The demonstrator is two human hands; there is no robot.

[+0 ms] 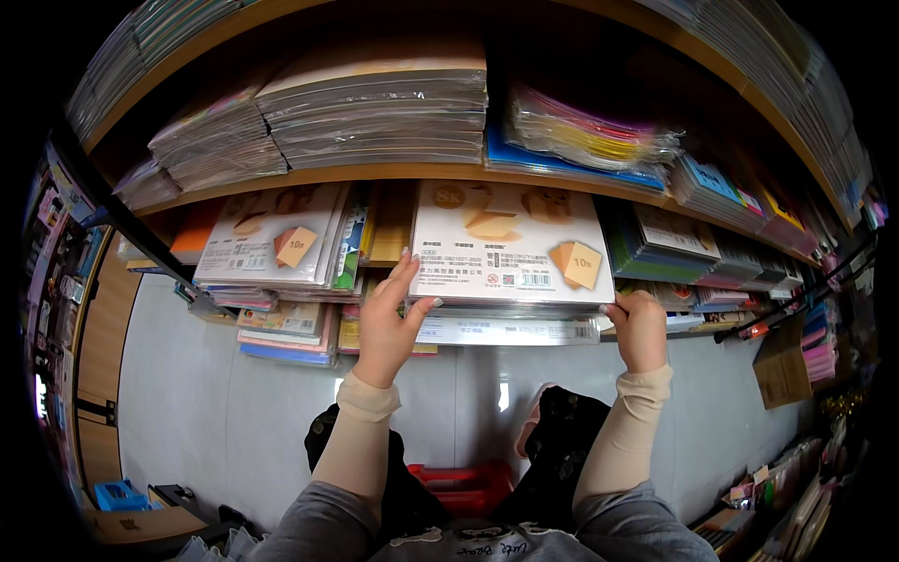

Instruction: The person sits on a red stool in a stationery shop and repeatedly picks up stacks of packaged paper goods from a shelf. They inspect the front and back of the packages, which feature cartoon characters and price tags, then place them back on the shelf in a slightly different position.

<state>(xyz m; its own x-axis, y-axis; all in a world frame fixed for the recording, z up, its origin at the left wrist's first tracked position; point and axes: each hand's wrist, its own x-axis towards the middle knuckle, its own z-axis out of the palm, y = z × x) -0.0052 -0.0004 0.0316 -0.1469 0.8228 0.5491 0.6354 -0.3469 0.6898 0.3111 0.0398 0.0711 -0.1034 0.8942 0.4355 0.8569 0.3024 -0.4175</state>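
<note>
A stack of paper packs (509,242) with a white and tan printed cover lies on the shelf in front of me, its front part sticking out from under the shelf above. My left hand (393,309) rests at the stack's left front corner, thumb along the front edge and fingers up the left side. At the right front corner, my right hand (635,327) pinches the edge of the packs between thumb and curled fingers. A similar stack (263,239) lies to the left. Below the middle stack shows a white pack edge (506,330) bearing print.
The wooden shelf edge (421,171) runs close above both hands and holds wrapped paper stacks (379,112) and colourful packs (583,133). A red plastic stool (463,485) is between my legs. A cardboard box (783,369) stands at right, a blue item (121,496) at lower left.
</note>
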